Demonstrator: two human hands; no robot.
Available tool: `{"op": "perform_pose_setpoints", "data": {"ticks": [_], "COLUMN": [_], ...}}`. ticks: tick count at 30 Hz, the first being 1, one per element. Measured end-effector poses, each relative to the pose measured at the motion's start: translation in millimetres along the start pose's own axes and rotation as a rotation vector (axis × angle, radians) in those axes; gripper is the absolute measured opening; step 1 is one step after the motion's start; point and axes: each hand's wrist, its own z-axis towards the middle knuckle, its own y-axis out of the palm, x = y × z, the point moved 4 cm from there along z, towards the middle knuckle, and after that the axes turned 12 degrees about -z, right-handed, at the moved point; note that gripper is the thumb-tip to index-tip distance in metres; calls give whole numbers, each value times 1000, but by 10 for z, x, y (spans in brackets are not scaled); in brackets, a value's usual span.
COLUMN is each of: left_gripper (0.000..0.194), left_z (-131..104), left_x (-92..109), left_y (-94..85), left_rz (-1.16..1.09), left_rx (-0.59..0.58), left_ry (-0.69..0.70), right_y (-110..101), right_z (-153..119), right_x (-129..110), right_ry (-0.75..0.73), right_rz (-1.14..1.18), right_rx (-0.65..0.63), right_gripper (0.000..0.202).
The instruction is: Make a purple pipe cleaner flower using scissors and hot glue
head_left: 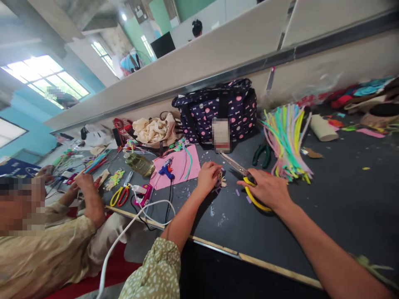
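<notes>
My right hand (pixel 268 189) is wrapped around a pair of scissors (pixel 259 202) with yellow handles; their metal blades point away to the upper left. Just left of the blades, my left hand (pixel 209 177) rests low over the table with its fingers curled together. Whatever lies in those fingers is hidden. A small heap of pale and purple cut pieces (pixel 222 181) sits against the left fingertips. Loose purple snippets (pixel 248 199) are scattered between the two hands.
Behind my hands stands a dark patterned bag (pixel 204 110). Bundled pastel pipe cleaners (pixel 288 143) and green-handled pliers (pixel 262 155) lie to the right. A blue glue gun (pixel 167 170) rests on pink paper (pixel 191 160). At left, a co-worker (pixel 62 249) sits near other scissors (pixel 120 196).
</notes>
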Motion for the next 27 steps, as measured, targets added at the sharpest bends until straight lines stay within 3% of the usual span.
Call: {"op": "perform_pose_setpoints", "data": {"ticks": [4,7,14,17,20,25,27], "left_gripper": [28,28,18,15,14,7,15], "left_z": [92,161,254,244,213,129,100], "left_x": [83,126,57,16,-18,-182,-238], "left_y": [104,160,180,153,79,-13,6], "left_rz": [338,451,469,389,172,-476,-760], "left_rx": [-176,-285,-321,-260,-104,214,286], "left_ry": [75,121,62,26,-16,-244,-356], "right_y": [-32,-41,-52,-51,-47,-24,-14], "right_z": [14,18,19,15,6,-12,-17], "right_x": [19,27,21,14,14,-7,-21], "right_ry": [3,7,7,-3,-3,-28,-38], "right_rz": [35,65,94,96,90,50,45], "right_rx": [10,13,15,28,41,59,77], "right_gripper": [55,55,56,55,54,51,51]}}
